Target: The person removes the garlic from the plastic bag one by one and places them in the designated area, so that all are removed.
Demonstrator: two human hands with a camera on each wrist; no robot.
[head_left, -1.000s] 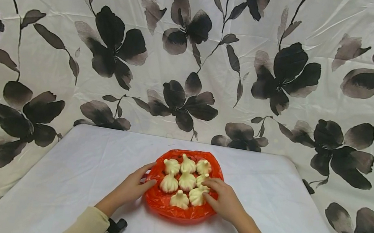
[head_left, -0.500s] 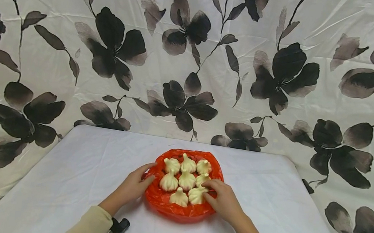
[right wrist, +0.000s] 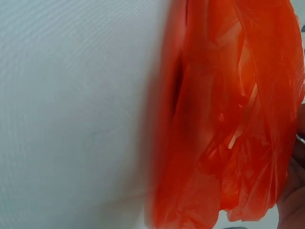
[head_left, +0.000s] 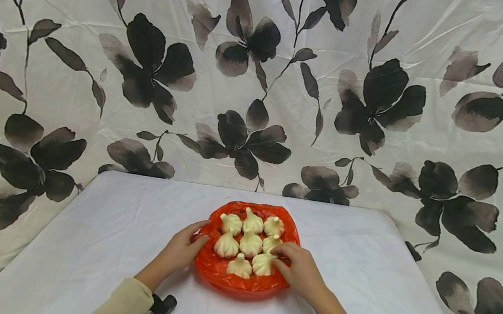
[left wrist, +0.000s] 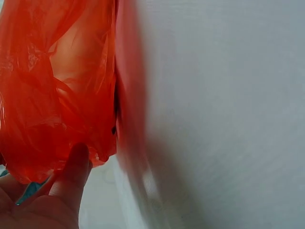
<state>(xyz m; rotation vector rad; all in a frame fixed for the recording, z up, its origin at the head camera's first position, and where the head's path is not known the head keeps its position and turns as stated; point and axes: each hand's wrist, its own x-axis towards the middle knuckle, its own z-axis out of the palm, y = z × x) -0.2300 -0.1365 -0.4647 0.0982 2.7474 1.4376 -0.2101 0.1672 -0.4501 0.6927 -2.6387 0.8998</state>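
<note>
In the head view, a red plastic bag [head_left: 238,289] lies spread like a shallow bowl at the table's middle, with several white garlic bulbs [head_left: 226,246] inside. My left hand [head_left: 178,252] rests against the bag's left side, thumb and fingers spread. In the left wrist view, the left thumb [left wrist: 71,179] touches the crinkled red plastic. Over the bag's right rim reaches my right hand [head_left: 305,273], its thumb and forefinger pinching the garlic bulb [head_left: 263,265] at the front right. The right wrist view catches only part of that hand [right wrist: 293,191], beside the bag.
A white cloth covers the table [head_left: 132,221], its far edge close to a hanging sheet [head_left: 297,167] printed with dark flowers. Small black devices [head_left: 163,305] sit at both wrists, near the pale sleeves.
The front garlic bulbs have shifted slightly left and away from me, the right hand moving a little with them. The left hand stays at the bag's side.
</note>
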